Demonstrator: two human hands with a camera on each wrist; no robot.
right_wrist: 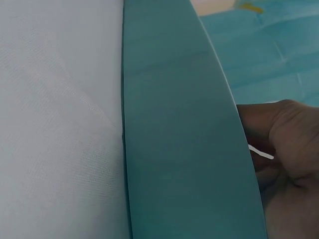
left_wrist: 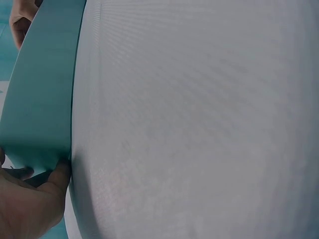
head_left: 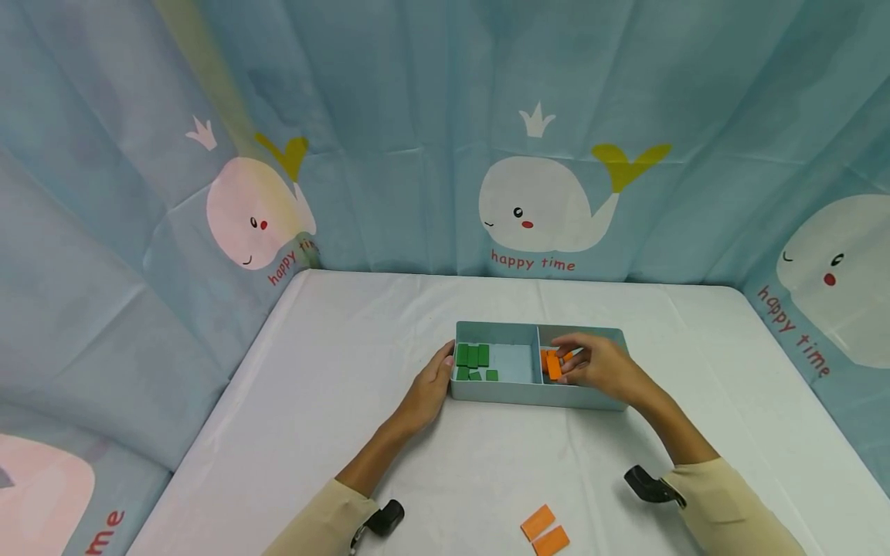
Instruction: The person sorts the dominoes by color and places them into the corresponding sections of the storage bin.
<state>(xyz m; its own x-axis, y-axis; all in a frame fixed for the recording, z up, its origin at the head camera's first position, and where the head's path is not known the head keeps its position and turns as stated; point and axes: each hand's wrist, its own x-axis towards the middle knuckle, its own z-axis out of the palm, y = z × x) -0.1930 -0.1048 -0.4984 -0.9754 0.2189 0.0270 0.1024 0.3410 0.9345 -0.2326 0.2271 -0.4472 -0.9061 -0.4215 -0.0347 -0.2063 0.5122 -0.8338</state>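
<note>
A blue-grey two-compartment box lies on the white table. My left hand holds its left end, thumb and fingertips against the end wall in the left wrist view. My right hand reaches into the right compartment and pinches an orange rectangular tile between thumb and fingers. More orange tiles show around it, partly covered by that hand. Several green tiles sit in the left part of the left compartment. In the right wrist view, the box's front wall hides the fingertips.
Two loose orange tiles lie on the table near its front edge, below the box. A blue curtain printed with whales hangs behind and along both sides. A black wrist camera juts from the right sleeve.
</note>
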